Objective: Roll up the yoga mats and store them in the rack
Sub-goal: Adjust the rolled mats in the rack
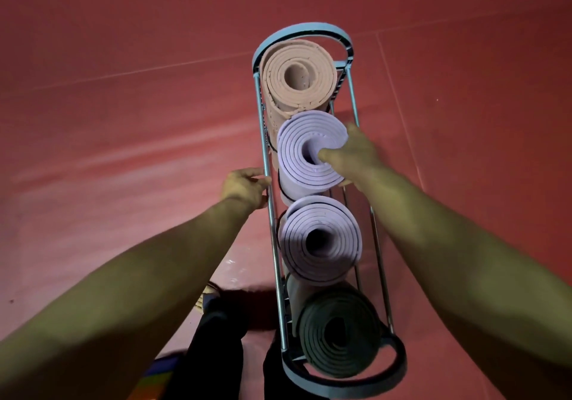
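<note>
- The rack [353,96] stood on the red floor [123,121], seen from above; four rolled mats sat in it in a row, ends up.
- The pink mat [298,74] filled the far slot; a lilac mat [309,152] came next, then a second lilac mat [320,240], then the dark grey mat [339,334] nearest the person.
- The right hand [353,155] gripped the rim of the upper lilac mat; its thumb reached into the hollow core and its fingers curled round the outside of the roll.
- The left hand [246,187] held the rack's left upright rail, fingers curled on the bar, apparently to steady the frame.
- The step in hand looked like seating that lilac mat in its slot; storing seemed nearly finished, since every visible slot held a roll.
- The next move probably called for pressing the roll down until it sat level with its neighbours, keeping the coil tight so it did not spring loose; whether any mats remained unrolled elsewhere could not be told.
</note>
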`<state>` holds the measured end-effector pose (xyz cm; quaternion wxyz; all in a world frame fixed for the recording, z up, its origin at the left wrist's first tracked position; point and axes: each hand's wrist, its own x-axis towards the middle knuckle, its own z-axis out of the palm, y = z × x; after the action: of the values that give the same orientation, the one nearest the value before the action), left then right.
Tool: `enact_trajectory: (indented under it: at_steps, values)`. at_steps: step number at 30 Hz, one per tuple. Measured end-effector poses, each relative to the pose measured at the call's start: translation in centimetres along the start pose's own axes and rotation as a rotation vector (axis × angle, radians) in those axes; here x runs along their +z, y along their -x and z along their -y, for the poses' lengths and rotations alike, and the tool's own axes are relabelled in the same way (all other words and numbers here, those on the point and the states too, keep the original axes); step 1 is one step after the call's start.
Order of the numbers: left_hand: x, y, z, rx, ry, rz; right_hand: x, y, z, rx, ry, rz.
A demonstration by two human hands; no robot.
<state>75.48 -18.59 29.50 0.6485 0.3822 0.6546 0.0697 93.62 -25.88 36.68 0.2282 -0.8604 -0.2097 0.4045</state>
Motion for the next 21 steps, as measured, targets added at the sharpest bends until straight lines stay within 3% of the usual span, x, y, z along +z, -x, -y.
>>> enact_trajectory:
  at_steps: [6, 10, 13, 15, 18, 21]
  values:
    - [0.0, -0.2, 0.4, 0.041, -0.002, -0.001, 1.3, 0.0, 0.4, -0.132, -0.014, 0.008]
    - [-0.2, 0.1, 0.6, 0.026, 0.011, 0.022, 2.1, 0.0, -0.6, -0.064, 0.113, 0.003]
    - [-0.4, -0.6, -0.2, 0.038, -0.045, 0.011, 0.9, 0.0, 0.6, 0.070, 0.069, 0.168]
    - [-0.4, -1.7, -1.9, 0.155, -0.044, -0.115, -0.3, -0.8, 1.9, 0.168, -0.049, 0.254]
    - [-0.3, -2.0, -4.8, 0.275, -0.007, -0.197, -1.0, -2.6, 3.0, 0.166, -0.022, 0.170]
    - [0.3, -0.3, -7.2, 0.280, 0.007, -0.055, -1.2, -4.2, 3.7, 0.091, -0.107, -0.030]
